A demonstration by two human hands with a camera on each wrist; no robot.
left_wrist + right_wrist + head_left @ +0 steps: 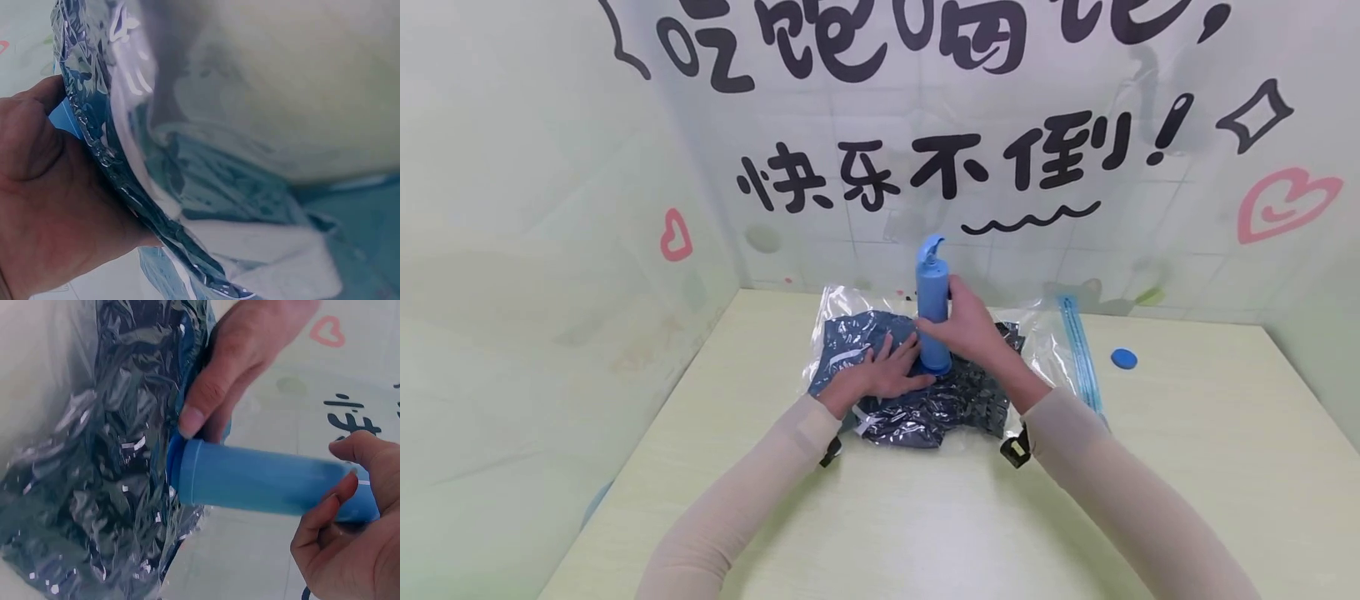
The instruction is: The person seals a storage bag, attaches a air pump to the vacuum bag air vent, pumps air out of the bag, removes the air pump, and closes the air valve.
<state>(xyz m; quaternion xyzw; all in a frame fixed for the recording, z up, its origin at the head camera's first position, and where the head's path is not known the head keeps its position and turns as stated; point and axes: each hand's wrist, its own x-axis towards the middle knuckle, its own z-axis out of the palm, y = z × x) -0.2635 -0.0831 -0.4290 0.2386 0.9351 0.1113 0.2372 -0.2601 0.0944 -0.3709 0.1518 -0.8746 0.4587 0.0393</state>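
A blue hand pump [933, 292] stands nearly upright on a clear vacuum storage bag [1047, 354] holding dark folded fabric [853, 337]. My right hand [973, 329] grips the pump's barrel, with fingers and thumb wrapped around it. Flat on the bag to the left of the pump rests my left hand [891, 371], fingers spread. In the right wrist view, the left thumb [199, 412] lies beside the pump's blue base [176, 469], against the crinkled plastic. The left wrist view shows the left hand [59, 206] against the bag's wrinkled film.
A round blue cap [1123, 358] lies on the pale table [925, 533] to the right of the bag. The bag's blue zip strip [1078, 350] runs along its right side. Behind stands a whitish wall sheet [865, 229] with black lettering.
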